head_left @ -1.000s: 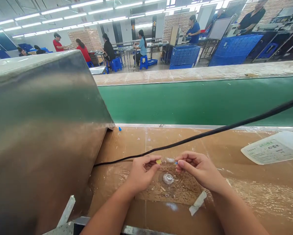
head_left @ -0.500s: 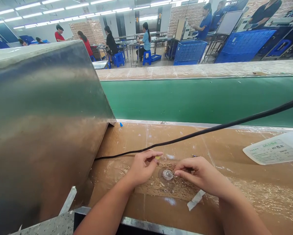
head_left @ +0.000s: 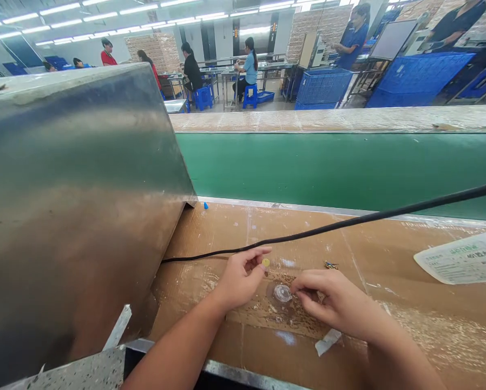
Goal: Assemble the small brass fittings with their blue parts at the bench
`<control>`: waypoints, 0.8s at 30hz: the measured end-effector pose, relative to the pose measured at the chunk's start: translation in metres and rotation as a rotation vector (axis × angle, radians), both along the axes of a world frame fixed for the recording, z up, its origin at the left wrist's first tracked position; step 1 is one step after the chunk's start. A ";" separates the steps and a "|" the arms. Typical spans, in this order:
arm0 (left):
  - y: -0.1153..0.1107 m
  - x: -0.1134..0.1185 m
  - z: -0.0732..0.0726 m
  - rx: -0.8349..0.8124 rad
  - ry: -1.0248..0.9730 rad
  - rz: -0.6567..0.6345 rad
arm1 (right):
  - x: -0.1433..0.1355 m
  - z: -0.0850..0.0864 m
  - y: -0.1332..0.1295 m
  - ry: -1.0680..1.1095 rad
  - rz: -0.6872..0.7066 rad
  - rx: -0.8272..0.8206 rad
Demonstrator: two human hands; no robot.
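Note:
Between the thumb and fingers of my left hand (head_left: 245, 273) is a small round yellow disc (head_left: 266, 262), its flat face turned toward me. My right hand (head_left: 326, 295) is closed in a pinch at the right rim of a small clear round dish (head_left: 282, 293). What its fingertips hold, if anything, is too small to make out. The dish sits on a worn, speckled patch of the cardboard (head_left: 263, 311) covering the bench. A short strip of whitish tape (head_left: 328, 342) lies just below my right hand.
A large metal box (head_left: 76, 206) stands at the left. Across the bench runs a black cable (head_left: 291, 236), with a green conveyor belt (head_left: 340, 168) beyond it. A white labelled bottle (head_left: 462, 257) lies at the right. Several people work at tables in the background.
The view has shifted slightly. The yellow disc has turned so that more of its face shows. My right hand stays by the dish's rim, with its fingers slightly shifted.

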State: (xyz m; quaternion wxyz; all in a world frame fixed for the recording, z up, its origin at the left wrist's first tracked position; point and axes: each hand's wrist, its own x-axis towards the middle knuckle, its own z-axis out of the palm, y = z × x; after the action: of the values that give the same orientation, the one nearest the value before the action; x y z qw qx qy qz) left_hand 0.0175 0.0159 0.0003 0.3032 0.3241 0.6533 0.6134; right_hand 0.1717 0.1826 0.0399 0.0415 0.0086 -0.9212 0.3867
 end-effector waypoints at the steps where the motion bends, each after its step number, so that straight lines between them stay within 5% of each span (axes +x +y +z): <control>1: 0.000 0.000 0.000 0.007 -0.011 0.002 | 0.000 0.000 0.000 0.003 -0.004 0.010; 24: 0.000 0.001 -0.001 -0.025 0.009 -0.021 | 0.000 -0.002 0.000 0.085 0.032 0.076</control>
State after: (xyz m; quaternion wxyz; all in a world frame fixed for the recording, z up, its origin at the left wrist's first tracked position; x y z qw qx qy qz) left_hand 0.0186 0.0157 -0.0007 0.3107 0.3297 0.6588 0.6006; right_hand 0.1722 0.1822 0.0375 0.0740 0.0414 -0.9324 0.3513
